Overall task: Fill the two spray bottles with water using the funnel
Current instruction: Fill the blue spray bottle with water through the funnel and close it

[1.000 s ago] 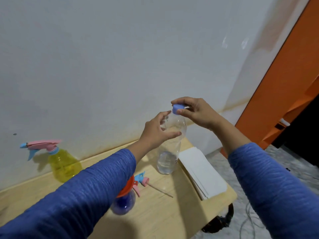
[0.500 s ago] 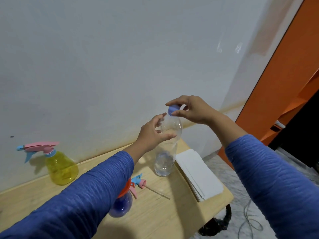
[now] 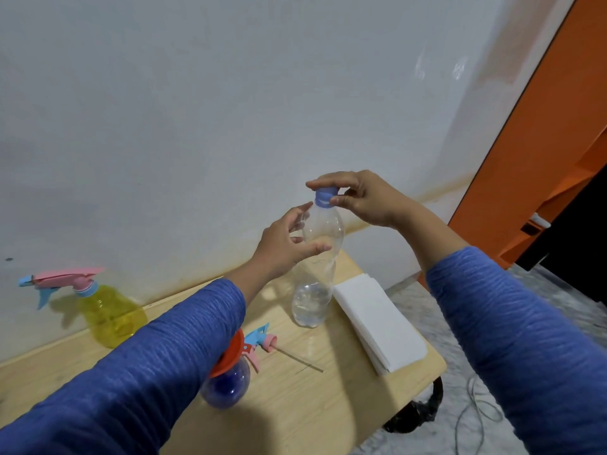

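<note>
Clear water bottle (image 3: 315, 270) stands upright near the back right of the wooden table (image 3: 295, 405), a little water pooled in its bottom part. Left hand (image 3: 284, 247) curls round the bottle's upper body, thumb across the front, fingers behind. Right hand (image 3: 358, 198) sits over the top, thumb and fingertips pinching the blue cap (image 3: 325, 197), which sits on the neck. Both sleeves blue. Yellow spray bottle (image 3: 111, 315) stands at the back left by the wall, its pink-and-blue trigger head (image 3: 59, 280) in place, nozzle pointing left. Blue spray bottle (image 3: 226, 385) stands nearer the front, partly hidden by the left forearm, with the orange funnel (image 3: 230, 356) seated in its mouth. Its loose trigger head (image 3: 259, 343) lies on the table just beside the funnel, dip tube (image 3: 299, 358) running out to the right. Stack of white paper (image 3: 377, 326) lies at the table's right edge, just beside the water bottle. White wall behind; orange panel (image 3: 542, 159) at far right.
</note>
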A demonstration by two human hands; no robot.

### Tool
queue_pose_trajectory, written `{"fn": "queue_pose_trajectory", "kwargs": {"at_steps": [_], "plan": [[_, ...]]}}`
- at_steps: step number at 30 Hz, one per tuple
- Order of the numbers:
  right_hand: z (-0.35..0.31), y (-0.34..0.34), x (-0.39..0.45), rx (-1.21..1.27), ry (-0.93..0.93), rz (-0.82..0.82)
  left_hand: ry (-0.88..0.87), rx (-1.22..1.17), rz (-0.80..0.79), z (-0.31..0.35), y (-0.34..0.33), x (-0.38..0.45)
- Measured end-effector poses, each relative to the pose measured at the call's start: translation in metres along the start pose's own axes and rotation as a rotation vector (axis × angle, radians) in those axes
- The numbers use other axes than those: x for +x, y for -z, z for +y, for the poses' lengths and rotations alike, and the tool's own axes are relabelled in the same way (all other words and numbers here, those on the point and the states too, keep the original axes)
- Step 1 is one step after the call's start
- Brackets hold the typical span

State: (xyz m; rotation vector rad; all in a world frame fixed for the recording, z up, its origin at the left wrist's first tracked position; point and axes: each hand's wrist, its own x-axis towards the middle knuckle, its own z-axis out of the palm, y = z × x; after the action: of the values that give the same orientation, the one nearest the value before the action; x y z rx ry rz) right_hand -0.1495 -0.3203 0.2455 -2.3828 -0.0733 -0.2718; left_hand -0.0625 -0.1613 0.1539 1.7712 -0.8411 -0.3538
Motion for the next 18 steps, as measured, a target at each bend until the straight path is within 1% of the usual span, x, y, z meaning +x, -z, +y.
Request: {"fn": "queue_pose_trajectory", "kwargs": {"at_steps": [2,4,8,10,11,13,15,18], "plan": [[0.002,-0.001,0.000,0.093,-0.015,-0.006,0.000,-0.005,-0.001,-0.001,0.000,0.000],[0.003,0.000,0.000,0.135,-0.016,-0.023,0.001,-0.012,-0.007,-0.002,0.001,0.000],[-0.002,0.008,0.002,0.087,0.010,-0.069,0.003,-0.020,-0.009,-0.003,0.003,0.000],[-0.004,0.014,0.004,0.047,0.011,-0.059,0.004,-0.030,-0.015,-0.004,0.003,-0.001],[-0.004,0.017,0.004,0.050,0.002,-0.031,0.004,-0.035,-0.021,-0.003,0.002,-0.001],[0.000,0.017,0.001,0.107,-0.033,0.077,0.001,-0.036,-0.025,-0.003,0.001,-0.002],[0.010,0.007,-0.008,0.211,-0.087,0.233,-0.002,-0.035,-0.023,-0.003,0.001,-0.002],[0.029,-0.026,-0.032,0.427,-0.178,0.453,0.000,-0.040,-0.026,-0.004,0.002,-0.002]]}}
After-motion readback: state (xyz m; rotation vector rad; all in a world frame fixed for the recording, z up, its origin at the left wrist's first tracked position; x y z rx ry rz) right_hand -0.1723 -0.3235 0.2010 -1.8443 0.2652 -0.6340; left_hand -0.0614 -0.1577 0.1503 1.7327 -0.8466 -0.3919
